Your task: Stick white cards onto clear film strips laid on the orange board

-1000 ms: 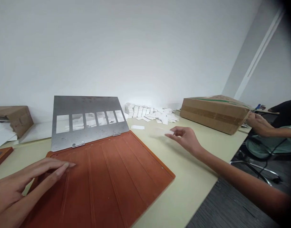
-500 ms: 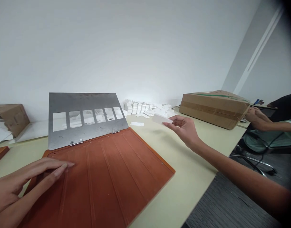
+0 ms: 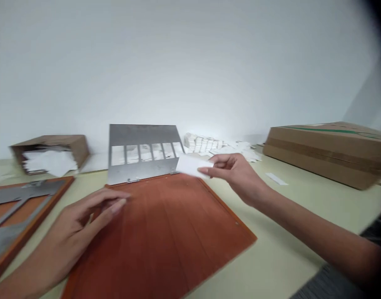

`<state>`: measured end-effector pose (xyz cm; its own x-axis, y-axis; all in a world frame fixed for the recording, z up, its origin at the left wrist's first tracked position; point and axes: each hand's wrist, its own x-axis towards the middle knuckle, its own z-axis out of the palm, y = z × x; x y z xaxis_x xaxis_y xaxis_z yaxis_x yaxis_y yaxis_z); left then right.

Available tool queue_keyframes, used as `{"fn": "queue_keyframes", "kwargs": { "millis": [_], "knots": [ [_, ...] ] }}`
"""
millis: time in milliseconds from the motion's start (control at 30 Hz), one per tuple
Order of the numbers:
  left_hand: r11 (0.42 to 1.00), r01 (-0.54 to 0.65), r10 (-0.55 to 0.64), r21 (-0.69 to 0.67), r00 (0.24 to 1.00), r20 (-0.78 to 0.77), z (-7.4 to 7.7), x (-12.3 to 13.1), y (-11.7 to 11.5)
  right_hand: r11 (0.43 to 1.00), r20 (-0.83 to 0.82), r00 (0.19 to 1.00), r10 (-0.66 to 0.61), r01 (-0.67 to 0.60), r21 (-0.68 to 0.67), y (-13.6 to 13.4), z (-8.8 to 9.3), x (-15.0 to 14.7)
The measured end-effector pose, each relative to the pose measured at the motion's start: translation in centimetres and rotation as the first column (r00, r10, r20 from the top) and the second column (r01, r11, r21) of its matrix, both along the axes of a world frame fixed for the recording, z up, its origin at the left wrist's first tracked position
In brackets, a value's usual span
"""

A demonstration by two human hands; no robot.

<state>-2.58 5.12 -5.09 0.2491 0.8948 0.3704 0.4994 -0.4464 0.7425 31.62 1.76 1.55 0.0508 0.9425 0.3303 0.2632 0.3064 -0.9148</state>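
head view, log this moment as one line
right hand: pinching white card | left hand: over left side of red board, contact unclear | metal plate: raised at board's far edge | brown box: at right

Pale table (image 3: pixel 268 261); carries one red-brown hinged board (image 3: pixel 165 232), one metal-topped board (image 3: pixel 13 211), open carton (image 3: pixel 81 149), taped carton (image 3: pixel 318 153), stacked white slips (image 3: pixel 203 143), scattered slips (image 3: pixel 243 150), lone slip (image 3: pixel 276 178).

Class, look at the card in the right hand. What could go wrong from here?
The right hand pinches the white card near one end, so it could bend or slip. The metal plate stands raised on hinges along the reddish board; if it fell, it might catch the left hand. Loose slips lie beside the stacks and could get mixed in.
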Motion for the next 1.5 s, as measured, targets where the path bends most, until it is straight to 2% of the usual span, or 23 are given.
{"fn": "queue_keyframes", "kwargs": {
  "millis": [67, 133, 267, 467, 700, 1033, 1500],
  "knots": [
    [0.989, 0.108, -0.095, -0.100, 0.988, 0.122, 0.5, 0.3, -0.9, 0.986, -0.040, 0.990, 0.132, -0.136, -0.102, -0.2, -0.7, -3.5],
    [0.973, 0.201, -0.170, -0.108, 0.955, 0.244, 0.8, 0.5, -1.4, 0.961, -0.056, 0.974, 0.217, -0.224, -0.163, -0.3, -1.9, -6.3],
    [0.946, 0.305, -0.247, -0.109, 0.898, 0.365, 1.1, 0.6, -1.6, 0.938, -0.075, 0.955, 0.285, -0.294, -0.182, -0.3, -3.8, -8.8],
    [0.915, 0.388, -0.330, -0.108, 0.876, 0.352, 1.3, 1.0, -1.6, 0.911, -0.147, 0.945, 0.292, -0.322, -0.258, -0.6, -4.3, -8.7],
    [0.924, 0.364, -0.310, -0.117, 0.893, 0.326, 1.1, 1.1, -1.5, 0.901, -0.151, 0.943, 0.296, -0.328, -0.284, -0.7, -4.4, -8.8],
    [0.904, 0.403, -0.338, -0.142, 0.878, 0.338, 1.5, 1.3, -1.7, 0.876, -0.142, 0.925, 0.352, -0.379, -0.298, -0.9, -4.3, -8.8],
    [0.903, 0.396, -0.333, -0.168, 0.890, 0.310, 1.5, 1.2, -2.0, 0.879, -0.118, 0.935, 0.335, -0.356, -0.317, -1.2, -4.0, -8.7]
  ]
}}
